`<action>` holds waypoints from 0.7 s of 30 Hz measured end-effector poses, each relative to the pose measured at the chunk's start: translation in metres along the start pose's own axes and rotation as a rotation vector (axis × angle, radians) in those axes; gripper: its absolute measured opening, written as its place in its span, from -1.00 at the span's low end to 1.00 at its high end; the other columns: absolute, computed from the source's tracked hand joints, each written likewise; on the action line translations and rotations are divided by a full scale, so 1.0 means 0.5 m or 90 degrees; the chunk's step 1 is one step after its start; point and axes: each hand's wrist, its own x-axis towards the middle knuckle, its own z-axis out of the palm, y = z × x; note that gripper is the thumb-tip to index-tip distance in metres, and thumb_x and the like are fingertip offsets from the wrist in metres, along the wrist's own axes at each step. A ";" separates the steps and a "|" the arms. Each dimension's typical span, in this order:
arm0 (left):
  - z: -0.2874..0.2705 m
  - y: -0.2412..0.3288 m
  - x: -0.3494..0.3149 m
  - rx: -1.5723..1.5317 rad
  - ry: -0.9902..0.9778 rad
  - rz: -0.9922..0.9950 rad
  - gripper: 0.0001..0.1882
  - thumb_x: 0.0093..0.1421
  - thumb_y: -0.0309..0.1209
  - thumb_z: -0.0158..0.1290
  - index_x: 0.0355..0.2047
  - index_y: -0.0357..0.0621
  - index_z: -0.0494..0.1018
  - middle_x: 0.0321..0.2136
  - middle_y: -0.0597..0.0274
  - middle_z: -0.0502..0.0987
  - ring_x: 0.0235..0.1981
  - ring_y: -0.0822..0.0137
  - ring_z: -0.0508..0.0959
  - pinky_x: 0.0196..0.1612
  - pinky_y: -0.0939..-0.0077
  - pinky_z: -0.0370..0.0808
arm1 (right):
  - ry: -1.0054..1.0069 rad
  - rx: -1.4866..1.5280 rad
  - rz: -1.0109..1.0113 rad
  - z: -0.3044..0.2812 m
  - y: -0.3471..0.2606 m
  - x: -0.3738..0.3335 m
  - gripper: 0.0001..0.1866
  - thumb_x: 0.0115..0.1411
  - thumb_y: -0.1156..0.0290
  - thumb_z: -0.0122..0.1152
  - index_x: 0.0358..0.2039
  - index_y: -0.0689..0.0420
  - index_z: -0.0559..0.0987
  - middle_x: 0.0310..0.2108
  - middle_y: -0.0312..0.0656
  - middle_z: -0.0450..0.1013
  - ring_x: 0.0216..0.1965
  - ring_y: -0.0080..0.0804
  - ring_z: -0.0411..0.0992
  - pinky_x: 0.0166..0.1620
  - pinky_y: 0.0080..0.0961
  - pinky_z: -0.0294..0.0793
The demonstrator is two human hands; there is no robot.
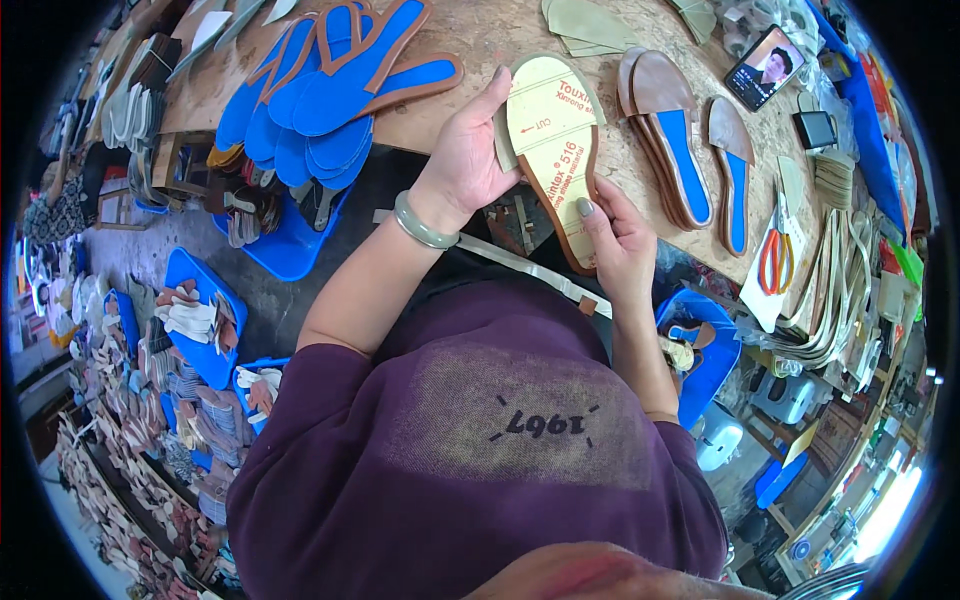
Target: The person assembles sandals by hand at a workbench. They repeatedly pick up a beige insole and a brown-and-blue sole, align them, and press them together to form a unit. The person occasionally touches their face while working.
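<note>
Holding a shoe-shaped insole, cream-yellow board w/ red print and a brown rim round its lower part point(552, 150), both hands have it up over the near edge of the tan wooden surface point(490, 35), printed face to the camera, toe end pointing away. L hand point(468, 150) is part-closed on the L edge near the toe, thumb up along the side, other fingers mostly hidden behind. R hand point(622, 240) pinches the R edge near the heel, thumb on the printed face, fingers underneath. A thin pale-green sheet pc point(504, 140) shows behind the toe end, sticking out past the edge; can't tell if it's stuck on or just held there.

Progress, as far as I can judge: brown rim looks done on the lower part; the toe end prob. needs finishing, w/ that green margin untrimmed or unfolded. Far side is hidden, so can't confirm a blue face there. To the L, a fanned pile of blue insoles w/ brown rims point(335, 95) looks like a batch awaiting work. To the R, a stack of blue insoles w/ brown leather toe covers point(665, 95) and a single similar insole point(731, 130) seem further along. Loose pale-green flat pcs point(590, 25) lie at the back, prob. spare stock.
</note>
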 end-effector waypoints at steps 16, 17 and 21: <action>-0.017 0.003 0.001 -0.005 -0.005 -0.021 -0.45 0.42 -0.07 -0.31 0.17 -0.29 0.21 0.11 -0.03 0.38 0.16 0.09 0.39 0.22 0.12 0.33 | 0.007 0.023 0.032 0.001 0.011 0.000 -0.61 0.26 0.39 0.17 0.07 0.27 0.48 -0.20 -0.08 0.59 -0.16 -0.56 0.50 -0.07 -0.59 0.45; -0.022 0.004 0.002 -0.034 -0.029 -0.032 -0.45 0.43 -0.08 -0.33 0.18 -0.30 0.21 0.12 -0.04 0.38 0.17 0.08 0.38 0.23 0.11 0.32 | 0.006 0.022 0.033 0.001 0.012 -0.001 -0.61 0.26 0.39 0.17 0.07 0.26 0.48 -0.21 -0.09 0.59 -0.17 -0.57 0.50 -0.08 -0.60 0.45; -0.027 0.002 0.002 -0.063 -0.085 -0.038 -0.49 0.43 -0.15 -0.30 0.17 -0.32 0.23 0.10 -0.05 0.41 0.16 0.09 0.40 0.23 0.13 0.35 | 0.000 0.025 0.030 -0.001 0.013 -0.001 -0.62 0.26 0.40 0.15 0.07 0.26 0.48 -0.22 -0.13 0.59 -0.19 -0.61 0.49 -0.08 -0.61 0.44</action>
